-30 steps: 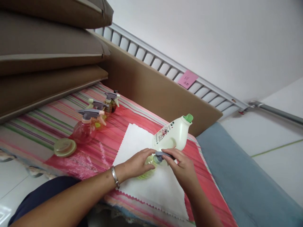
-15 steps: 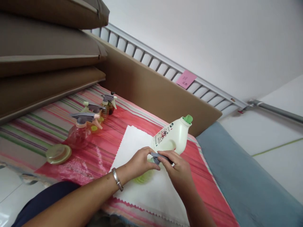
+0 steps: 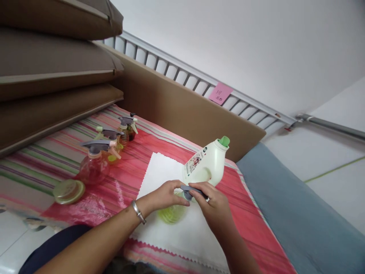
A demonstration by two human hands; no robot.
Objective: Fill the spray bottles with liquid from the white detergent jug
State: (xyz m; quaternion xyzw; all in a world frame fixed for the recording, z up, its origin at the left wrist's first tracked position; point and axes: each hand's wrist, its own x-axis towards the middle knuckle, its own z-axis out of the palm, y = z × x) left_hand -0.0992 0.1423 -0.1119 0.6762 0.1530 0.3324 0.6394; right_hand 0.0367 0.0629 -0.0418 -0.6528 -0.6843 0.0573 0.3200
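Note:
A squat, round yellow-green spray bottle [image 3: 172, 214] with a grey trigger head [image 3: 188, 191] stands on a white cloth [image 3: 167, 167] with a zigzag edge. My left hand [image 3: 168, 196], a silver bangle at its wrist, curves thumb and fingers around the bottle's neck. With thumb and fingers closed, my right hand [image 3: 209, 201] grips the grey trigger head from the right. Fingers hide part of the head and neck. Just behind both hands is a pale jug-shaped bottle [image 3: 208, 163] with a printed label, a handle and a green spout.
On the left stand a pink spray bottle [image 3: 94, 169], a yellow one [image 3: 112, 156] and others behind. A round-lidded jar [image 3: 69, 191] lies near the front edge. Stacked brown cushions [image 3: 57, 61] rise at the left, a brown board [image 3: 182, 106] at the back.
The view has shifted slightly. My left hand has moved a little down and left, and more of the green bottle shows beneath it. Both hands keep their places at its top.

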